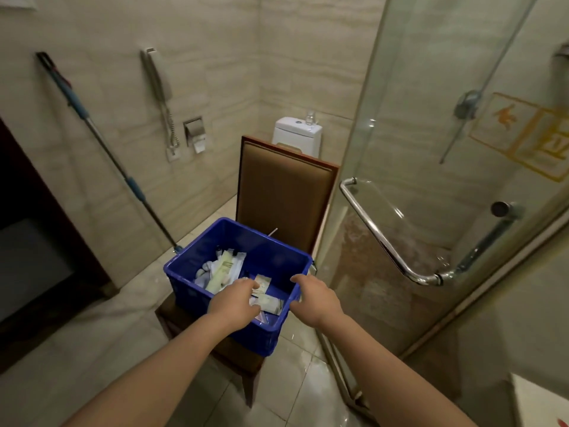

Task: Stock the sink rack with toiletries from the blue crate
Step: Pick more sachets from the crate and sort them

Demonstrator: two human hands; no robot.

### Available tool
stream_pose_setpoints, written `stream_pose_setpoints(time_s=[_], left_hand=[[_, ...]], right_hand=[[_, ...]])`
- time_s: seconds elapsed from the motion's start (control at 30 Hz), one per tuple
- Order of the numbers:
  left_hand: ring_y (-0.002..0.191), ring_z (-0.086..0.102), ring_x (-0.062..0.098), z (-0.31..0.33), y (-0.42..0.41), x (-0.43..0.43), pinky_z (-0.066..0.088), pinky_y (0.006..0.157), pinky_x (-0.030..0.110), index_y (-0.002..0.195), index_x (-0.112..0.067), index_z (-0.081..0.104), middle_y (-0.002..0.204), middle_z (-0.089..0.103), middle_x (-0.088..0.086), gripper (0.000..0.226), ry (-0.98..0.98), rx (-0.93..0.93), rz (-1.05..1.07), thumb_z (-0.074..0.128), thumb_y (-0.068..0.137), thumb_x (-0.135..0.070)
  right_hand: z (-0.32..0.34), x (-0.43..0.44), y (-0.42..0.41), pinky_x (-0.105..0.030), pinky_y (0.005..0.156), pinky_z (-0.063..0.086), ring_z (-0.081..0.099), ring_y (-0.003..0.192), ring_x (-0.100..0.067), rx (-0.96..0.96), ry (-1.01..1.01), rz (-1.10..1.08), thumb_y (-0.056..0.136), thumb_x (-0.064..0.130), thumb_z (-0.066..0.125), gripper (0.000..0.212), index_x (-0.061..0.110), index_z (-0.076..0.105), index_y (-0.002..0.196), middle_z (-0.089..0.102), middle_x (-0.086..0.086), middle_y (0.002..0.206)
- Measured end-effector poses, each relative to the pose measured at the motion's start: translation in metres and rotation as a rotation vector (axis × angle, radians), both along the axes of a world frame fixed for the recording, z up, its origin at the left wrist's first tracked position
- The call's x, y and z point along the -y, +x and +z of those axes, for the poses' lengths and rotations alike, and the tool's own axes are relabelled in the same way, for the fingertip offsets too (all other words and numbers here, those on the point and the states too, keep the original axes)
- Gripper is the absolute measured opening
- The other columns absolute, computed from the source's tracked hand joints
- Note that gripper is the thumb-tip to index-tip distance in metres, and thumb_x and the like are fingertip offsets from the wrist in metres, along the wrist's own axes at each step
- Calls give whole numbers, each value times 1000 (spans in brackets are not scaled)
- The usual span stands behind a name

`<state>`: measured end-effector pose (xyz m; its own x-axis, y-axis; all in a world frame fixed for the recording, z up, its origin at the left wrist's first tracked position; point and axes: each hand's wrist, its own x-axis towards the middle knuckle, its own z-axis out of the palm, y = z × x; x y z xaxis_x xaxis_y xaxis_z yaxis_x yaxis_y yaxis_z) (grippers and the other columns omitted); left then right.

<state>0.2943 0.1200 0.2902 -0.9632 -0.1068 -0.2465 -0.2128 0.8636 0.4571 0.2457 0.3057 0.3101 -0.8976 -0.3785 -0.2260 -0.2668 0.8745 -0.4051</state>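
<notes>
The toiletries (224,269), pale sachets and tubes, lie heaped in the blue crate (271,251), which sits on the seat of a brown chair (283,189) beside the glass shower door (431,149). My left hand (234,303) is down inside the crate, fingers curled over the packets; I cannot tell whether it pinches one yet. My right hand (314,298) is at the crate's right rim, fingers loosely curved, holding nothing I can see. I judge this the picking step. Next I need a firm grip on a packet, then a turn toward the sink rack, which is out of view.
</notes>
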Motion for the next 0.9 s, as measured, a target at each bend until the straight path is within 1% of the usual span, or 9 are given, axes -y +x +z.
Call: stream_pose_setpoints(time_s=[0.1,0.2,0.27,0.4,0.47,0.53,0.7,0.8,0.9], left_hand=[[118,54,17,-9,-7,0,49,92,34,139,-29,43,139,48,-4,51,-5,14,34,61,92,-33],[117,55,17,-17,-16,1,50,92,34,139,-29,43,139,48,-5,50,-12,44,59,60,92,-33],[117,55,17,-23,-25,2,51,92,34,138,-30,43,139,48,-6,49,-14,60,72,60,92,-33],[117,55,16,-36,-49,11,51,91,34,138,-31,44,140,48,-7,49,-7,91,81,61,92,-34],[116,55,16,-46,-64,17,51,91,34,138,-30,44,140,47,-6,49,-10,120,63,60,92,-33],[117,55,17,-56,-83,24,50,92,35,139,-29,44,141,47,-5,49,-10,156,39,59,92,-34],[121,53,18,-86,-144,50,47,94,33,141,-26,43,142,45,-3,51,-5,244,-62,59,92,-33],[121,52,20,-108,-182,69,47,95,35,140,-25,44,140,45,-1,50,-2,299,-114,58,93,-32],[123,51,20,-134,-215,86,46,96,34,139,-25,44,141,45,-1,48,13,359,-148,57,93,-31]], right_hand=[[-11,1,-16,-35,97,48,52,121,-19,7,1,48,86,26,61,56,25,45,140,53,1,134],[-22,4,-29,-35,97,49,51,121,-18,36,-15,55,87,27,61,55,27,44,139,52,2,134],[-29,5,-39,-36,96,50,53,119,-17,50,-19,62,86,28,61,54,28,46,138,53,3,132],[-46,12,-61,-33,91,52,54,113,-14,99,-42,43,83,28,65,52,31,49,133,56,7,127],[-56,17,-73,-34,88,54,56,110,-14,114,-37,29,82,29,64,50,32,51,130,57,7,124],[-67,24,-87,-35,88,55,56,111,-14,148,-42,3,82,29,64,49,32,52,129,57,7,124],[-98,47,-129,-34,91,52,52,116,-16,231,-31,-83,83,23,61,50,30,50,132,54,5,128],[-121,65,-153,-36,95,50,48,123,-19,301,-7,-134,85,20,60,54,27,47,136,51,2,134],[-144,82,-174,-39,94,49,49,122,-22,376,8,-183,86,18,57,45,22,51,130,51,-2,133]])
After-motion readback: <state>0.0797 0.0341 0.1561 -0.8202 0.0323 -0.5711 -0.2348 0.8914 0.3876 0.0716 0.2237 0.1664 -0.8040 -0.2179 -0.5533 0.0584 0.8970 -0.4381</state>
